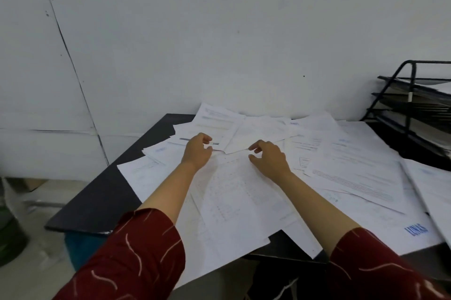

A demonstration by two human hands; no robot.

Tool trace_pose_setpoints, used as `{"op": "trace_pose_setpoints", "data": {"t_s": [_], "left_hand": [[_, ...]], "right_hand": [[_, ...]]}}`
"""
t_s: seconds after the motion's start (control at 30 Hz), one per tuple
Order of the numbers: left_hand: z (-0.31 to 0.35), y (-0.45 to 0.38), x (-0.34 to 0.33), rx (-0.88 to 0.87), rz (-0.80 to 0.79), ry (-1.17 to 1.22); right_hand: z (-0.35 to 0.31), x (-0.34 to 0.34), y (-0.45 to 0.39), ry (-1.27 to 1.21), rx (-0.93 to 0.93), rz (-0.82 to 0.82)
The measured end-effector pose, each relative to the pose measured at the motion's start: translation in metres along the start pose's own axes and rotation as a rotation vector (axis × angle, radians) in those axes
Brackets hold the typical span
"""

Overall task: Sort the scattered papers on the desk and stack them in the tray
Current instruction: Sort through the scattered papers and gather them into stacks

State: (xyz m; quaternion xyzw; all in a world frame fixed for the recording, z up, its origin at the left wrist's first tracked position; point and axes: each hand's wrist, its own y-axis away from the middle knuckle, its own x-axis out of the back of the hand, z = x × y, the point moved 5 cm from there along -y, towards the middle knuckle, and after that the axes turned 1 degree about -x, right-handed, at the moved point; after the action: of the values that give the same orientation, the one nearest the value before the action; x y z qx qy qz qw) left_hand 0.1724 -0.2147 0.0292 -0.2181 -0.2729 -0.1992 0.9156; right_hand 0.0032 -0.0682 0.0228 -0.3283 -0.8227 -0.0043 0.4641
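Several white printed papers lie scattered and overlapping across a black desk. A large sheet with a faint grid lies at the middle, between my forearms. My left hand hovers over the far papers, fingers loosely curled, holding nothing that I can see. My right hand is just over the top edge of the grid sheet, with fingers and thumb spread apart. A black tiered wire tray stands at the far right with papers on its shelves.
A white wall runs behind the desk. Some sheets overhang the near desk edge, one stamped in blue. A dark green container and a teal object sit on the floor at left, below the desk corner.
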Motion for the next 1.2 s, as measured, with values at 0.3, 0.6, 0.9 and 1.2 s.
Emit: {"op": "trace_pose_setpoints", "data": {"t_s": [0.3, 0.6, 0.9, 1.2], "left_hand": [[-0.012, -0.028, -0.043, 0.012, -0.233, -0.174], [-0.020, -0.035, -0.015, -0.019, 0.089, -0.040], [-0.042, -0.038, 0.005, 0.255, 0.212, 0.331], [-0.038, -0.034, 0.004, 0.405, 0.298, 0.697]], "right_hand": [[0.004, -0.023, -0.027, -0.033, 0.085, -0.054], [-0.020, -0.056, -0.047, 0.076, 0.118, -0.166], [-0.029, -0.043, -0.047, 0.168, 0.193, 0.162], [-0.009, -0.019, -0.043, -0.553, -0.045, 0.262]]}}
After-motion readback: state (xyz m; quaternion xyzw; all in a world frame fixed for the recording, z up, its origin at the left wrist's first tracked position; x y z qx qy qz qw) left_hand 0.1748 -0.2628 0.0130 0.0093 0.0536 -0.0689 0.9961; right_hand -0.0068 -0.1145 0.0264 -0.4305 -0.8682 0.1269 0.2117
